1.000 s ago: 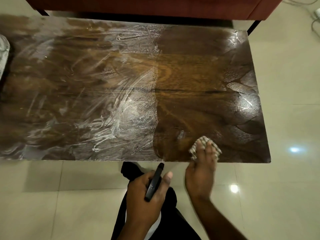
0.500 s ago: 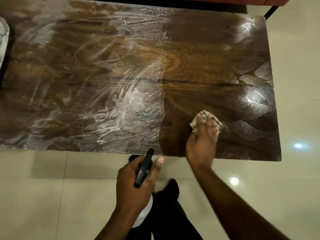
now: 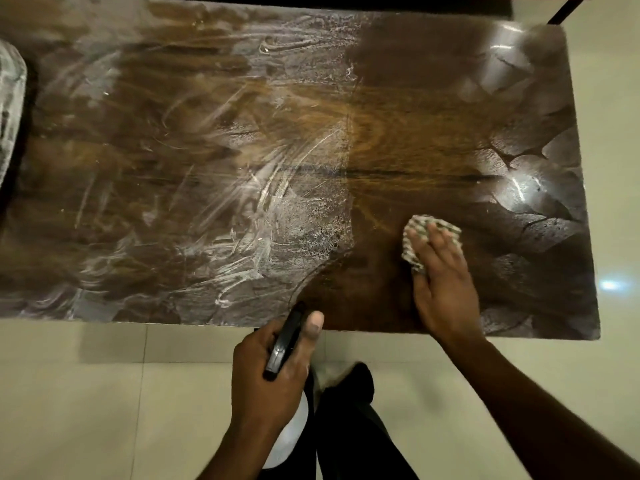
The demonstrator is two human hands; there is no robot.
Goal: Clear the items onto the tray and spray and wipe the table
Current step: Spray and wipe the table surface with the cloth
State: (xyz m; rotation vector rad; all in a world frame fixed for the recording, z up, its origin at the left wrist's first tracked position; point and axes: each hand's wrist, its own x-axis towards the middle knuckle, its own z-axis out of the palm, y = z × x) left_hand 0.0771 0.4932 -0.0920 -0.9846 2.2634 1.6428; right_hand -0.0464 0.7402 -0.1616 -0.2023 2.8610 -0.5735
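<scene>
Pressing right hand (image 3: 446,292) on cloth (image 3: 417,230) near table (image 3: 207,133) edge; left hand (image 3: 263,386) grips bottle (image 3: 283,344)

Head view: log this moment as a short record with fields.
table: dark wood, wet
smears: white streaks across left and middle; strip right of centre looks wiped
cloth: patterned, flat on table near front right
right hand: straight fingers pressing cloth down
left hand: grips bottle, just off the table's front edge, over floor
pale object: at left edge, cut off, cannot identify
</scene>
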